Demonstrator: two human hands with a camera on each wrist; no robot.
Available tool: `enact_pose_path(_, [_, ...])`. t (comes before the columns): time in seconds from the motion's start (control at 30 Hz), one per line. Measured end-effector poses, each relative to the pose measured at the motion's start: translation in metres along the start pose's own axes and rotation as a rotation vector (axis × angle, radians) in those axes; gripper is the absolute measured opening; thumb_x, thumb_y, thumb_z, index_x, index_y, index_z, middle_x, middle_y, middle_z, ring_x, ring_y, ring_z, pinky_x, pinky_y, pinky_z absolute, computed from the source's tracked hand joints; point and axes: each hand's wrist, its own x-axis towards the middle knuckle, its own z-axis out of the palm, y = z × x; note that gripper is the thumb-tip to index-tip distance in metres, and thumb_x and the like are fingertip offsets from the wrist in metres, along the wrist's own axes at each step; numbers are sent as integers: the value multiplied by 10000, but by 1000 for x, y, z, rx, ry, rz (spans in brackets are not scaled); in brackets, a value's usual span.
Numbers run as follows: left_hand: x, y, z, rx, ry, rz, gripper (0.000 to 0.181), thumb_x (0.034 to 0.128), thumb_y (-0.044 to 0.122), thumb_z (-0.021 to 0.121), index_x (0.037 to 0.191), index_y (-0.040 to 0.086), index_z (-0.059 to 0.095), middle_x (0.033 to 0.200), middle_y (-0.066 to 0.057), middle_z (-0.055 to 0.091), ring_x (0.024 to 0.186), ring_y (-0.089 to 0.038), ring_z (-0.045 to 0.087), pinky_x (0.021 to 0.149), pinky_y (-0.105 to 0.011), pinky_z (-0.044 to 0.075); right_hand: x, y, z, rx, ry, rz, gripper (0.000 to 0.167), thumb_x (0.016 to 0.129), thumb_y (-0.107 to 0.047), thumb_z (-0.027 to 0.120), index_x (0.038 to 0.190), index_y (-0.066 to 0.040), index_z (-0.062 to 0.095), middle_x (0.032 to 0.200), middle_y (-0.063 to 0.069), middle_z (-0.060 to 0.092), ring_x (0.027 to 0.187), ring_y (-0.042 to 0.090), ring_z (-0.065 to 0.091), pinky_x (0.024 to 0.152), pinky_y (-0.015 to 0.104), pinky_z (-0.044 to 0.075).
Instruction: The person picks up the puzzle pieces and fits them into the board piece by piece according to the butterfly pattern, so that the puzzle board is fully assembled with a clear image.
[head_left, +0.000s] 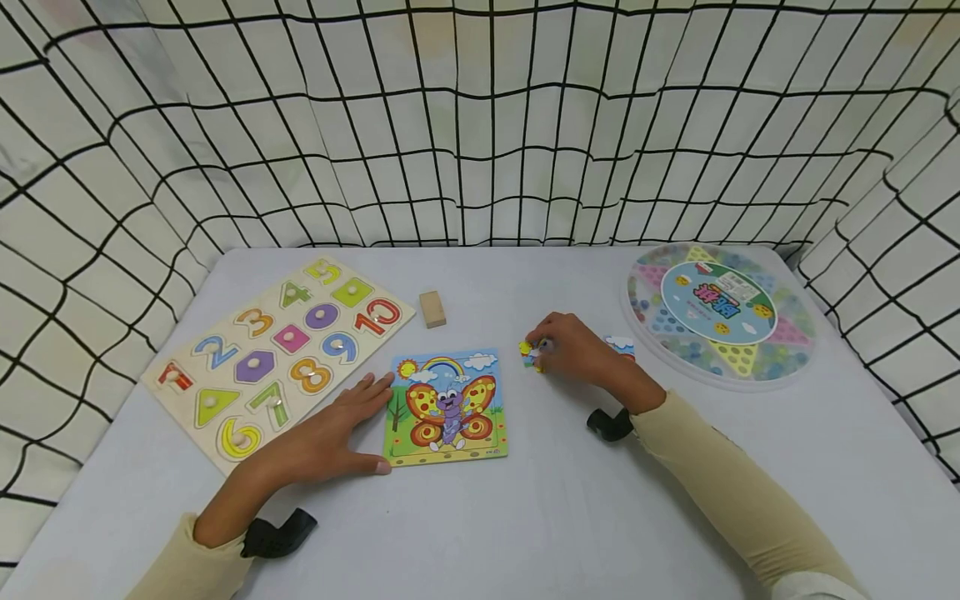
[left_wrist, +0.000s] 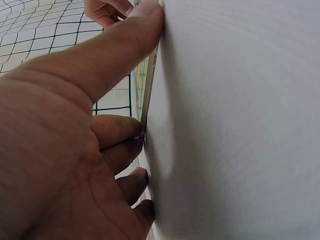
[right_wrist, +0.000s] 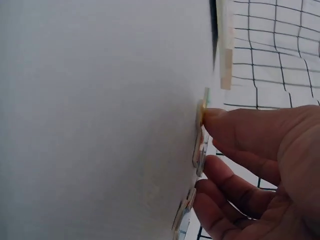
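Note:
A butterfly picture puzzle [head_left: 450,412] lies flat at the middle of the table. Along its left side rests my left hand [head_left: 322,442], fingers and thumb spread, with the thumb tip at the lower left corner; the left wrist view shows thumb and fingers of this hand [left_wrist: 75,125] touching the board's edge [left_wrist: 150,82]. To the puzzle's right, my right hand [head_left: 577,350] pinches a small colourful piece [head_left: 526,350] low over the table. Thin pieces [right_wrist: 199,150] stand out in the right wrist view beside the hand [right_wrist: 265,160]. Another piece [head_left: 621,343] is partly hidden behind the right hand.
A wooden number board [head_left: 255,321] lies tilted at the left. A small wooden block [head_left: 432,309] sits behind the puzzle. At the back right is a round game board [head_left: 720,304] with a star pattern. Black netting [head_left: 480,158] surrounds the table's back and sides.

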Motion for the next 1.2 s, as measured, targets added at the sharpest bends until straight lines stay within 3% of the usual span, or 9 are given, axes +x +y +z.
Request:
enact_pose_path(0.1, [0,0,-1,-5,-4,-6,1005,765,485,792,1531,68,292,1614,-71,156,1468,-349,59,1125,-595,158,0,-2,0,-66,-11,-42,336,852,-49,737,1183,-15,689,1126,94,614,1075,274,528,919,396,480])
enact_pose_path(0.37, [0,0,-1,-7,-6,-4,1003,767,477,793,1531,65,289,1615,-72,153,1468,-349,55,1127,-593,154,-2,-4,-4,-127,9,-41,400,846,-89,756,1227,-3,664,1102,116,588,1032,276,516,883,394,479])
enact_pose_path(0.57, [1,0,-1,-5,-3,0,1003,768,489,787,1532,71,290,1614,-69,158,1469,-345,58,1126,-594,157,-4,-6,-7,-74,30,-5,276,879,-40,698,1154,-12,695,1066,97,577,964,235,534,832,349,497])
enact_pose_path(0.77, [2,0,0,0,-2,0,1003,765,492,789,1530,68,296,1613,-71,164,1469,-346,62,1126,-592,162,-4,-9,-11,-34,54,26,190,915,-21,641,1095,-24,702,1024,64,658,926,205,582,812,334,519])
enact_pose_path(1.2, [0,2,-2,-2,-9,-9,1007,767,490,787,1533,71,287,1615,-82,151,1465,-363,60,1123,-600,157,2,-19,-11,115,125,-7,193,932,-64,638,1105,-40,720,978,37,679,790,185,564,638,282,508])
